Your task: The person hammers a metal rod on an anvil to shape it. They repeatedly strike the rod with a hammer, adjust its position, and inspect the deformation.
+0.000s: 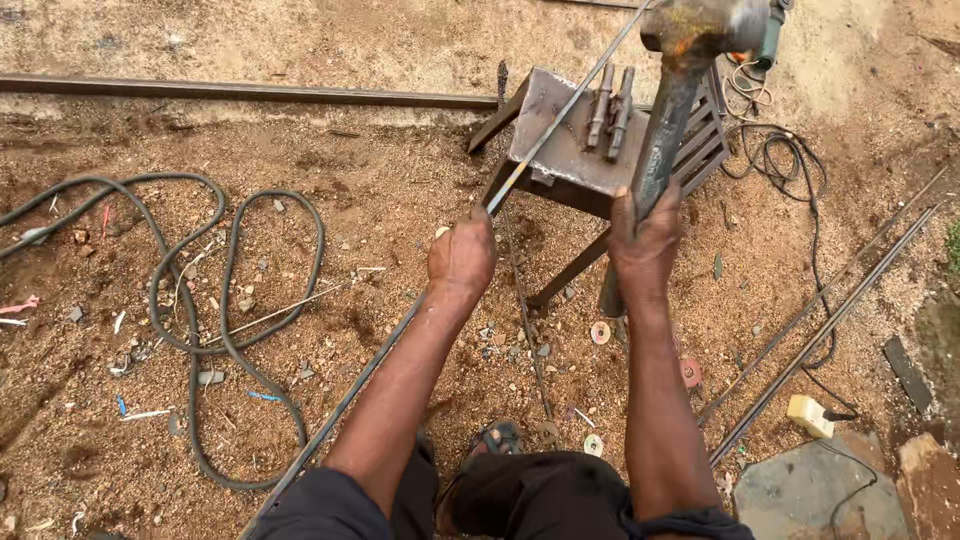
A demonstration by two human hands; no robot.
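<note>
Gripping thin rod (560,115), running diagonally up-right | left hand (461,258) | right hand (643,243) fingers clenched on raised hammer (672,90)

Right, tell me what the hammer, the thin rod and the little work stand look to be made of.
Hammer: head looks like steel, dull grey with orange rust patches; the handle seems a metal pipe, dark and worn. Thin rod, held by the left hand: probably steel, straight, grey, with a bright sheen. Work stand: seemingly welded steel plate and angle legs, unpainted, brown-grey with rust. The right hand grips the handle.
</note>
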